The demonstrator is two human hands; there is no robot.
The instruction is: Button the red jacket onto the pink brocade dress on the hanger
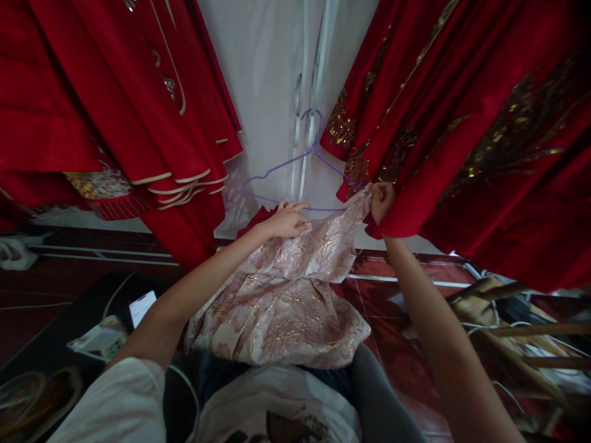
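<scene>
A pale pink brocade dress [295, 289] with a shiny floral pattern lies over my lap, its top edge raised toward a purple clothes hanger [290, 161]. The hanger's hook points up, and its right end meets the dress's shoulder. My left hand [290, 220] is closed around the hanger's bottom bar, resting over the top of the dress; its palm side is hidden. At the right end of the hanger, my right hand [382, 200] pinches the dress's shoulder corner between thumb and fingers. A hanging red garment partly overlaps my right wrist.
Red garments with trim hang at left [184, 141] and with gold sequins at right [462, 141], before a white cabinet [263, 80]. A lit phone [142, 307] and a plastic packet [99, 338] lie on a dark surface. A wooden rack [521, 357] with cables stands right.
</scene>
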